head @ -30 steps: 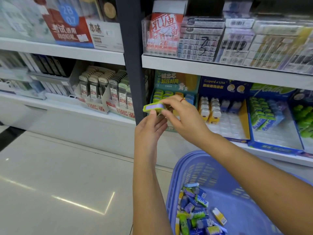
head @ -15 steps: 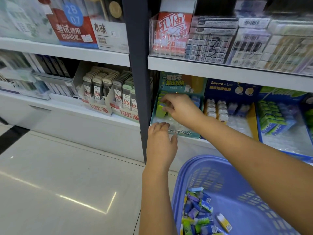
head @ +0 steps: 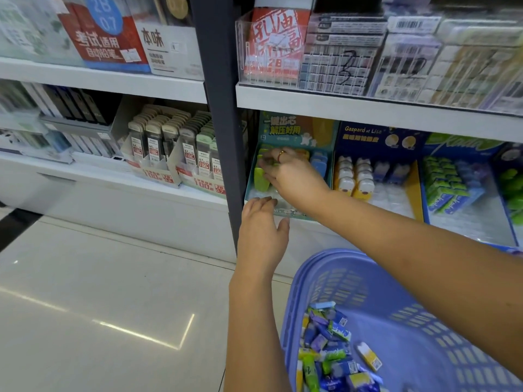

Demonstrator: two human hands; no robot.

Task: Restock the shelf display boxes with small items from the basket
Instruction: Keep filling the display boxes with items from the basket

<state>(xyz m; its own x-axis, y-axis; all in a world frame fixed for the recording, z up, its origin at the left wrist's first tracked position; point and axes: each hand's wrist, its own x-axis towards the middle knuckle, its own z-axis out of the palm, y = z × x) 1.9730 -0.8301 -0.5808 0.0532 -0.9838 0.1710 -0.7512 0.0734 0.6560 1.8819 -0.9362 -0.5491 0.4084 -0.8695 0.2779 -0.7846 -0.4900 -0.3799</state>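
Both forearms are bare, with no sleeve reaching into view. The right hand (head: 297, 181) wears a thin gold-coloured ring (head: 280, 155) with a small reddish spot on one finger. The left hand (head: 261, 236) is bare, its fingernails short.

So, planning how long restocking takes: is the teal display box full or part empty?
Part empty. The teal display box holds green items at the back; its clear front slots are bare.
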